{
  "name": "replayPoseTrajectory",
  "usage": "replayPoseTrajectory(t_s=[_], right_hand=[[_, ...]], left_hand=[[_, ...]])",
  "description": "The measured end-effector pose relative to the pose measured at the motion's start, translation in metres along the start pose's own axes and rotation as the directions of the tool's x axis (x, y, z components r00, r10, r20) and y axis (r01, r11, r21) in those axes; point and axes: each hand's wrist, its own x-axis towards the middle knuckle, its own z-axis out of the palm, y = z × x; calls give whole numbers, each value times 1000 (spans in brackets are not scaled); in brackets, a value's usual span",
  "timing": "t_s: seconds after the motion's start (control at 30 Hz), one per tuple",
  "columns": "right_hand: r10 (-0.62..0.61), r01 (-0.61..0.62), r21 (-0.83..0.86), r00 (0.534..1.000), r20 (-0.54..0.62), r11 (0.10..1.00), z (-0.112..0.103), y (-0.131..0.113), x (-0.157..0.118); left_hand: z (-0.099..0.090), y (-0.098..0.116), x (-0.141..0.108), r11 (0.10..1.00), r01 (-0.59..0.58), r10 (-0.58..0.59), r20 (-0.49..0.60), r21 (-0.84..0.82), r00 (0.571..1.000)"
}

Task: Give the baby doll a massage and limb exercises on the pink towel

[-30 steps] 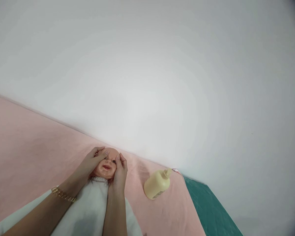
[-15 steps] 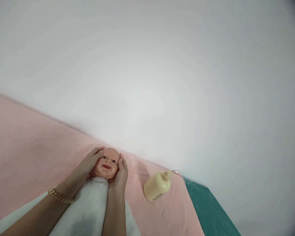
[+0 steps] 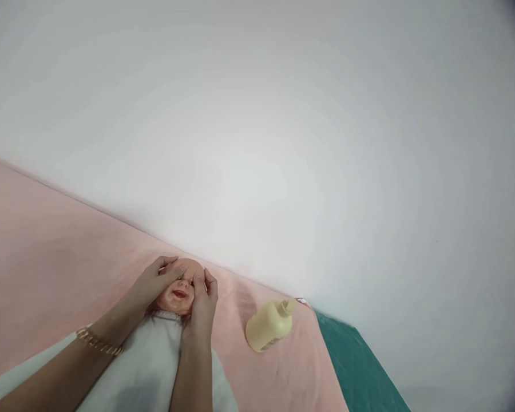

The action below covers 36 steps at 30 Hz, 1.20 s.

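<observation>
A baby doll in a white garment lies on its back on a pink cloth. My left hand cups the left side of its head, with the thumb laid over the brow near one eye. On the other side my right hand curves round the head, its thumb beside the other eye. Both hands partly cover the doll's eyes and forehead, while the mouth shows between them. A gold bracelet circles my left wrist. Right of my right hand stands a pale yellow pump bottle.
The pink cloth covers the surface up to a white wall behind the doll's head. A green quilted surface shows past the cloth's right edge. A small white and red item lies by the wall, behind the bottle.
Both thumbs have moved inward from the sides of the doll's head onto its brow, beside the eyes. The whole view has shifted slightly, with the bottle now a little further left.
</observation>
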Motion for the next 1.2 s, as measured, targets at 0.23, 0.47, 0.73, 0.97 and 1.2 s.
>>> replayPoseTrajectory(t_s=[0.23,0.47,0.73,0.97,1.2], right_hand=[[14,-9,90,999,-46,996,3,0,1],[72,-61,226,997,-40,972,2,-2,1],[-23,20,77,999,42,997,-1,5,3],[-71,72,-56,997,21,996,-2,7,3],[-33,32,-43,999,-23,999,2,-1,-1]], left_hand=[[2,-1,0,984,-21,21,-3,-179,1000],[1,-2,2,976,15,-12,17,-218,1000],[2,1,-6,977,32,-19,62,-210,998],[2,10,-16,996,37,-38,-8,-85,999],[3,10,-13,995,38,-43,-57,-89,997]])
